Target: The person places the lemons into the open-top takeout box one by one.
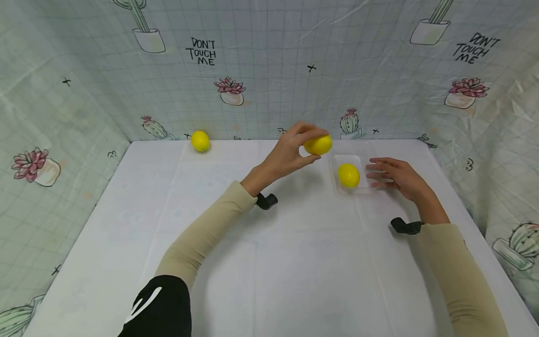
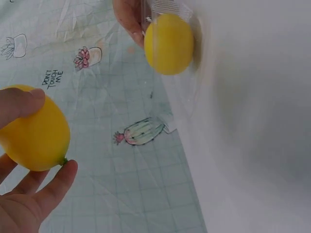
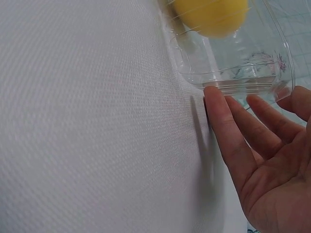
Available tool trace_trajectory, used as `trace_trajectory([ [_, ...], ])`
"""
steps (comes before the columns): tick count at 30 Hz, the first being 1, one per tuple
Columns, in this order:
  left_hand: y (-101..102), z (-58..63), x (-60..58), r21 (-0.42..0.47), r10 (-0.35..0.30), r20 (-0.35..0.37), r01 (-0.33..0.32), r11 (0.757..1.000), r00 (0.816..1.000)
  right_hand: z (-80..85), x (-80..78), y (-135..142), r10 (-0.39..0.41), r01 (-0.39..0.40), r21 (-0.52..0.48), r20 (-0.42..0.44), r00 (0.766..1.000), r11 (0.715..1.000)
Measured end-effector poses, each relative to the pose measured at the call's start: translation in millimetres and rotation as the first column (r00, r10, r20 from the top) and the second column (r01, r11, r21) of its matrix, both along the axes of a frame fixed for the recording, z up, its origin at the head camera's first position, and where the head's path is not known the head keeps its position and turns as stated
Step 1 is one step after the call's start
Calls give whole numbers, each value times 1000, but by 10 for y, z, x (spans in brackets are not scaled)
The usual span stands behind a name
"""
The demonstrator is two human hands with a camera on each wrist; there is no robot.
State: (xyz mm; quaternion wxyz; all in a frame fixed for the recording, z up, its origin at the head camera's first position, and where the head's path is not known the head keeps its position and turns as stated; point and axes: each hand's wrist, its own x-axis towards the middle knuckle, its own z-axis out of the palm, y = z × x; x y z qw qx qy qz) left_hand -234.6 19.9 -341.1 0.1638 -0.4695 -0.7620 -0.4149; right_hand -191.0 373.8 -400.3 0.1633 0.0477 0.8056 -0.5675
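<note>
My left hand [image 1: 290,149] grips a yellow lemon [image 1: 318,145] between thumb and fingers, above the table near the container's left side. In the left wrist view a green stem tip shows at the end of this lemon [image 2: 36,131]. Another lemon [image 1: 348,175] sits inside a clear plastic container [image 1: 367,188] on the table. My right hand [image 1: 400,177] is at the container's right side, its fingers extended. Seen from the right wrist, the fingertips [image 3: 214,94] are right at the ribbed end wall of the container [image 3: 248,86].
A third lemon [image 1: 200,141] lies at the table's back edge, left of the middle. The white-covered table [image 1: 294,262] meets a hanging patterned cloth [image 1: 269,70] at the back and sides. Each wrist wears a black camera mount [image 1: 267,201].
</note>
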Motion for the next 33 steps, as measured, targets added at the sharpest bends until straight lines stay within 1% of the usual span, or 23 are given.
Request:
trace_trajectory([
  [3, 85, 41, -10, 23, -5, -12, 5, 1000, 1000, -9, -3, 4, 8, -8, 2, -2, 1000, 1000],
  [6, 165, 90, -14, 39, -2, 0, 2, 999, 1000, -18, -15, 9, 8, -8, 5, 0, 1000, 1000],
  [11, 297, 195, -7, 30, 7, 83, -10, 1000, 996, -30, -29, 24, 19, -19, 12, 0, 1000, 1000],
  [13, 354, 232, -12, 29, 9, 102, -12, 1000, 995, -32, -31, 31, 24, -24, 13, -2, 1000, 1000],
  [19, 530, 312, -76, 59, -12, 93, 6, 998, 996, -27, -25, 36, 29, -29, 12, -8, 1000, 1000],
  [23, 619, 337, -127, 51, -11, 109, 5, 999, 994, -17, -16, 25, 33, -33, 14, -6, 999, 999],
  [27, 692, 325, -194, 37, -7, 122, 2, 999, 993, 4, 1, 20, 45, -45, 18, -15, 999, 999],
  [31, 750, 316, -262, -4, 24, 143, -24, 1000, 989, 8, 2, 27, 54, -54, 12, -20, 998, 998],
  [33, 779, 321, -295, -42, 49, 169, -43, 998, 984, 2, -6, 33, 52, -52, 12, -17, 998, 999],
])
